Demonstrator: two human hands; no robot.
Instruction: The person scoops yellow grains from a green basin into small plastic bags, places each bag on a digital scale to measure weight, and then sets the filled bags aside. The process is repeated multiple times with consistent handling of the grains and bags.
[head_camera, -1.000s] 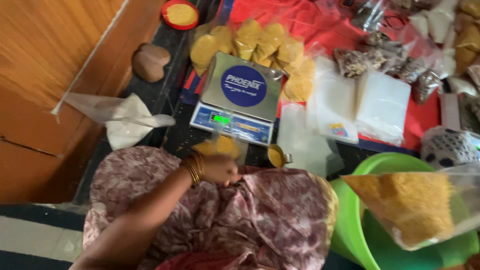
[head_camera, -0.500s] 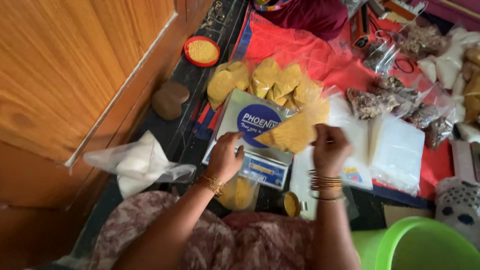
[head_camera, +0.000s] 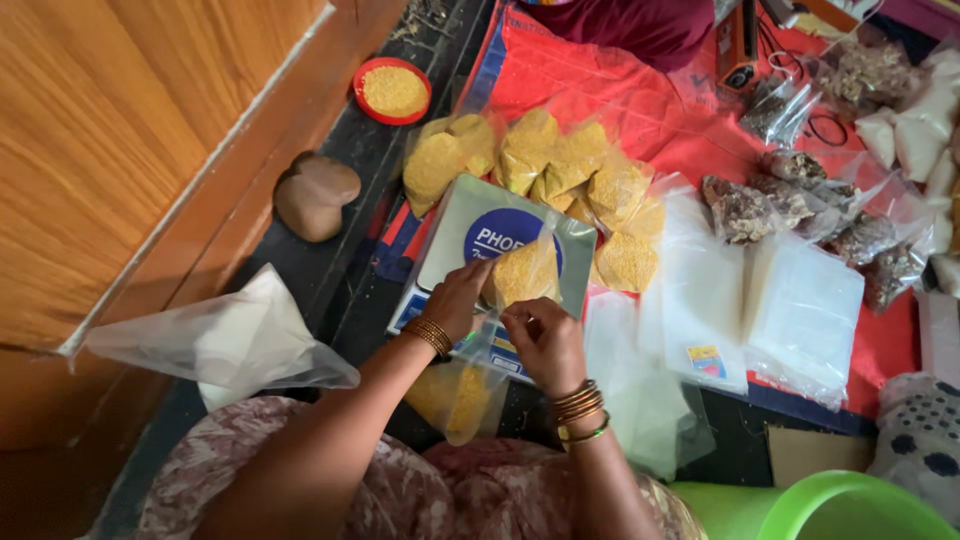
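1. Left hand (head_camera: 458, 298) now pinches the left side of a small clear bag of yellow grain (head_camera: 522, 272), fingers curled shut on the plastic; a second ago this hand was down at the lap.
2. Right hand (head_camera: 540, 335) grips the bag's lower open end, fingers closed and bunching the plastic; a second ago it was not in view at all (half a second ago it was out to the right, stretching the bag wide).
3. The bag has come in and shrunk to a tight bundle: it sits over the metal pan of the scale (head_camera: 495, 262), right side, touching or just above it (cannot tell which).
4. Meaning for the work in hand: judging by the gathered neck, the filling looks done and this is the weigh or close-up stage.
5. A second, part-filled bag (head_camera: 455, 395) hangs below the hands near the lap, held by neither hand as far as visible.
6. Finished yellow bags (head_camera: 560, 165) lie in a heap just beyond the scale, on the red cloth (head_camera: 640, 100).
7. Red dish of grain (head_camera: 393, 90) sits further back left, well apart.
8. Stack of empty clear bags (head_camera: 760, 310) lies right of the scale; green tub (head_camera: 850, 505) at bottom right.
9. Camera view has also tilted forward since a second ago.
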